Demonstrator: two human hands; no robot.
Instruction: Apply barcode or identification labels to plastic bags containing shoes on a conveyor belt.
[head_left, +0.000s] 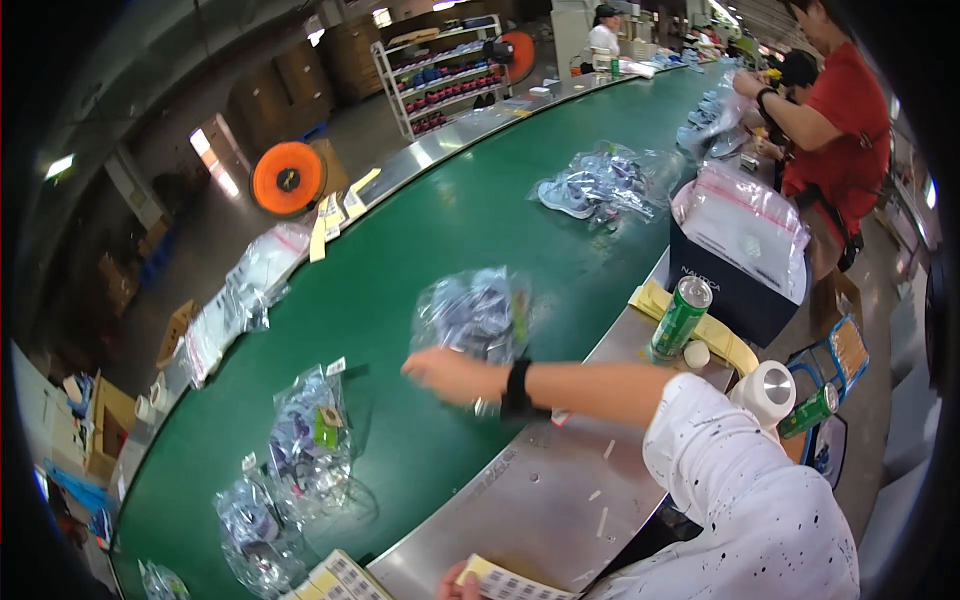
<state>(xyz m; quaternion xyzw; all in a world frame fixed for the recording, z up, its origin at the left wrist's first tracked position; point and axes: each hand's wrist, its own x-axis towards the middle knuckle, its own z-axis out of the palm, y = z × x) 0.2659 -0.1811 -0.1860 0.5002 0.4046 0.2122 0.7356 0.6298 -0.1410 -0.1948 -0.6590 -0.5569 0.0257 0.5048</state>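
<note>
My right hand reaches over the green conveyor belt, a dark band around its wrist. It overlaps the near side of a clear plastic bag of light-blue shoes. Its fingers point left and look smeared, so whether it grips the bag does not show. At the lower edge, my left hand pinches a yellow-backed sheet of labels. Another label sheet lies beside it to the left. Further bagged shoes with a green tag lie to the left, near a second bag of shoes.
A dark-blue box of plastic bags stands at right, near a green can and white bottle. Bagged shoes lie farther up. A co-worker in red handles shoes. Orange fans and a shoe rack stand beyond.
</note>
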